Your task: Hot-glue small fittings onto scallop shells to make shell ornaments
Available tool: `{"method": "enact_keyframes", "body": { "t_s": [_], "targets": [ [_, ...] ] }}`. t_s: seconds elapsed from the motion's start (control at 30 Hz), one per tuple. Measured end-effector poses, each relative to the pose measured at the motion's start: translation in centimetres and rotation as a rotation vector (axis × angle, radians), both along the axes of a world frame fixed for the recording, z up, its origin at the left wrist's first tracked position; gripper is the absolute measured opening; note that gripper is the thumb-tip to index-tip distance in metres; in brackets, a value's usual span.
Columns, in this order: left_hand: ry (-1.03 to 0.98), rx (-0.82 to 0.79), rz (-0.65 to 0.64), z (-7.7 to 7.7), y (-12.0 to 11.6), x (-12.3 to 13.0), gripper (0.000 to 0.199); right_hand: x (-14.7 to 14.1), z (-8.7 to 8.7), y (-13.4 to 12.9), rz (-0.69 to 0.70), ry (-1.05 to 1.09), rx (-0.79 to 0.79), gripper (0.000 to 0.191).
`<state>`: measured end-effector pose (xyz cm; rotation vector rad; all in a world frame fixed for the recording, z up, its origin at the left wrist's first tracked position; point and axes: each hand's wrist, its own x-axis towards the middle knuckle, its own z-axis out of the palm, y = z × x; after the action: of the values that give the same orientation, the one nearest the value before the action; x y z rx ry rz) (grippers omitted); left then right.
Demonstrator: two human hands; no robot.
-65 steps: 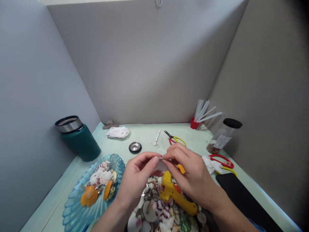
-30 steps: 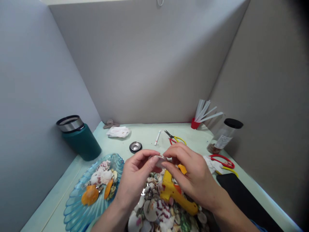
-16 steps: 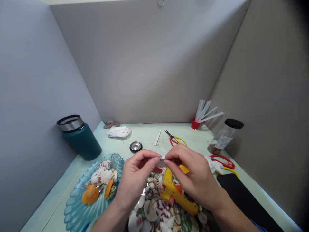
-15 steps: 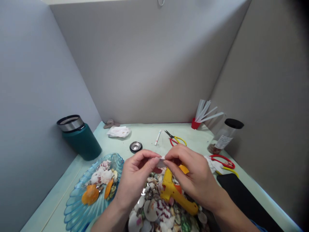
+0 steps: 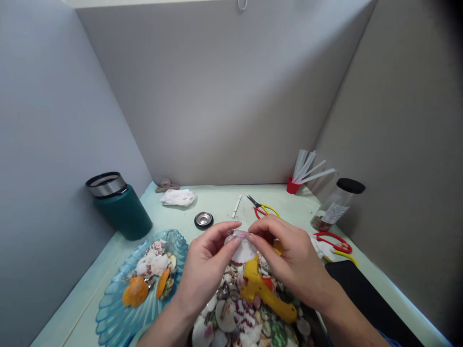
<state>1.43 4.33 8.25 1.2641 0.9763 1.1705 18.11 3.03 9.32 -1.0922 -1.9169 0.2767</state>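
Note:
Between my two hands, a whitish seashell (image 5: 246, 251) with a small pink spot near its top edge is held above a heap of shells (image 5: 226, 315). My left hand (image 5: 206, 260) pinches its left side between thumb and fingers. On the opposite side, the thumb and fingertips of my right hand (image 5: 289, 258) are closed on the same shell. A yellow glue gun (image 5: 267, 295) lies on the heap just below my right hand. Part of the heap is hidden by my hands and forearms.
To the left, a blue shell-shaped dish (image 5: 115, 294) holds several shells beside a green bottle (image 5: 123, 212). Small pliers (image 5: 262, 206), a round lid (image 5: 204, 220) and a white stick (image 5: 236, 206) lie ahead. A red cup (image 5: 292, 185) of glue sticks, a jar (image 5: 333, 212) and a black slab (image 5: 365, 294) are right.
The shell has turned so that its broad white face and pink spot show. My left fingers have spread slightly around it. The things on the table stay in place.

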Motion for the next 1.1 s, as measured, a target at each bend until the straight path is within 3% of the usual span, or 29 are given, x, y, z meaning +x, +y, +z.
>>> {"method": "enact_keyframes", "body": {
  "t_s": [0.3, 0.63, 0.87, 1.1],
  "targets": [
    [0.180, 0.119, 0.102, -0.4, -0.2, 0.4, 0.020, 0.0, -0.6, 0.5, -0.024, -0.143, 0.108, 0.011],
    [0.196, 0.123, 0.153, -0.9, -0.3, 0.5, 0.018, 0.0, -0.4, 0.3, -0.010, -0.193, 0.136, 0.013],
    [-0.001, -0.007, 0.114, -0.8, -0.1, 1.0, 0.025, -0.2, -0.5, 0.5, -0.036, -0.217, 0.127, 0.013],
    [-0.124, -0.179, -0.031, -1.2, 0.4, 1.2, 0.025, 0.0, -0.3, 0.6, -0.068, -0.283, 0.088, 0.014]
  ]
}}
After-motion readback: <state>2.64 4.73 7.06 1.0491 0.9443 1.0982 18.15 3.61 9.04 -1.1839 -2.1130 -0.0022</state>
